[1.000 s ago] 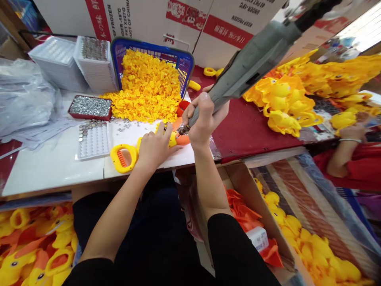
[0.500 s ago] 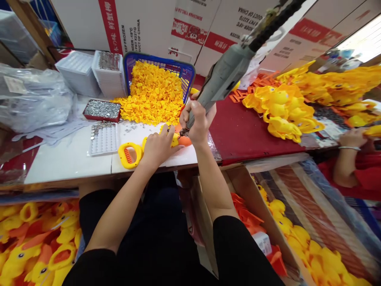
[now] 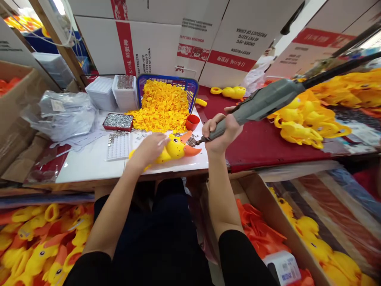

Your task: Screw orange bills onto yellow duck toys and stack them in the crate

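A grey power screwdriver (image 3: 258,103) is wrapped in the fingers of my right hand (image 3: 222,133). Its bit points down and left, just beside the orange beak of a yellow plastic duck toy (image 3: 175,149). The toy lies on its side on the white board (image 3: 86,165), with its beak parted to the right. My left hand (image 3: 151,149) grips the toy's body from above and hides much of its handle end. A small pile of dark screws (image 3: 191,141) sits near the beak.
Behind the toy, a blue basket (image 3: 194,89) spills small yellow parts. A red cup (image 3: 193,122), a red tray of metal bits (image 3: 118,122) and a white dimpled tray (image 3: 118,147) stand around it. Boxes of duck toys (image 3: 41,254) and orange parts (image 3: 258,226) sit below the table.
The screwdriver has tilted from steep to slanting right, and its bit has come away from the toy. The duck's head now shows, and my left hand has shifted left along its body.
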Demonstrator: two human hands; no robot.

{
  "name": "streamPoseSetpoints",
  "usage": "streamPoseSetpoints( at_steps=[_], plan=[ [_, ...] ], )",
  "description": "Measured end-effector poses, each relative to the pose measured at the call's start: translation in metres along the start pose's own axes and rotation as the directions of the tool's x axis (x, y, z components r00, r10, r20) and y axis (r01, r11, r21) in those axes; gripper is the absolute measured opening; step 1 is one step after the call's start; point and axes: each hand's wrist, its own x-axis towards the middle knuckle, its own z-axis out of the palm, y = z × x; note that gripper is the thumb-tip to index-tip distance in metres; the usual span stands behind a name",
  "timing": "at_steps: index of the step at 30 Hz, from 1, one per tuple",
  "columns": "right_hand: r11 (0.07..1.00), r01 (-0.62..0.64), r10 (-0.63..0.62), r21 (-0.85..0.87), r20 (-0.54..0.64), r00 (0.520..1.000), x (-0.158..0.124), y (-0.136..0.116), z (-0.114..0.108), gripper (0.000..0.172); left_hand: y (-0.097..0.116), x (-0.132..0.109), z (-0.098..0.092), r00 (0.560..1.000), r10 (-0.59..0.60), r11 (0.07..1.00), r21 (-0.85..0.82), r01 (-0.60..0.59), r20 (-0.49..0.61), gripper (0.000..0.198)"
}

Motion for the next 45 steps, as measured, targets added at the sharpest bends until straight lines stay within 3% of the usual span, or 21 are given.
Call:
streamPoseSetpoints(
  at_steps=[4,7,12,18,23,28,32,35,37,39,45],
  plan=[
    [1.000,0.014,-0.014,-0.014,0.005,1.000,-0.004,-0.011,-0.002,0.034,-0.052,0.004,-0.018,0.955,-0.288,0.948,0.118,0.294,-0.067,0.032],
    [0.998,0.052,-0.052,0.024,0.012,0.999,-0.011,-0.015,0.004,0.035,-0.070,0.006,-0.016,0.917,-0.394,0.903,0.156,0.400,-0.070,0.027],
    [0.993,0.066,-0.074,0.101,0.073,0.995,-0.021,-0.018,0.015,0.038,-0.071,0.005,-0.004,0.932,-0.357,0.920,0.149,0.362,-0.063,0.026],
    [0.995,0.023,-0.030,0.099,0.070,0.997,-0.021,-0.024,0.019,0.040,-0.076,0.001,-0.004,0.953,-0.294,0.948,0.108,0.300,-0.075,0.032],
    [0.996,-0.011,0.006,0.093,0.057,0.998,-0.020,-0.026,0.020,0.037,-0.081,0.006,0.001,0.968,-0.243,0.968,0.051,0.246,-0.058,0.051],
    [0.997,-0.022,0.015,0.074,0.089,0.996,-0.027,-0.028,0.023,0.035,-0.086,0.011,0.006,0.980,-0.190,0.982,-0.016,0.190,-0.057,0.034],
    [0.998,-0.030,0.026,0.051,0.081,0.996,-0.028,-0.031,0.024,0.034,-0.089,0.007,0.000,0.977,-0.169,0.984,-0.088,0.158,-0.129,0.026],
    [0.999,-0.030,0.027,0.036,0.085,0.996,-0.025,-0.033,0.026,0.037,-0.077,-0.005,-0.003,0.929,-0.177,0.966,-0.238,0.100,-0.325,0.024],
    [0.999,-0.017,0.012,0.049,0.104,0.994,-0.024,-0.034,0.028,0.038,-0.059,-0.018,0.003,0.846,-0.188,0.897,-0.439,-0.060,-0.500,0.022],
    [0.998,0.001,-0.009,0.064,0.133,0.991,-0.025,-0.037,0.030,0.038,-0.033,-0.034,0.014,0.784,-0.192,0.774,-0.583,-0.249,-0.591,0.024],
    [0.999,0.005,-0.012,0.039,0.179,0.984,-0.035,-0.056,0.036,0.036,0.042,-0.074,0.048,0.765,-0.085,0.632,-0.628,-0.454,-0.639,0.022]
  ],
)
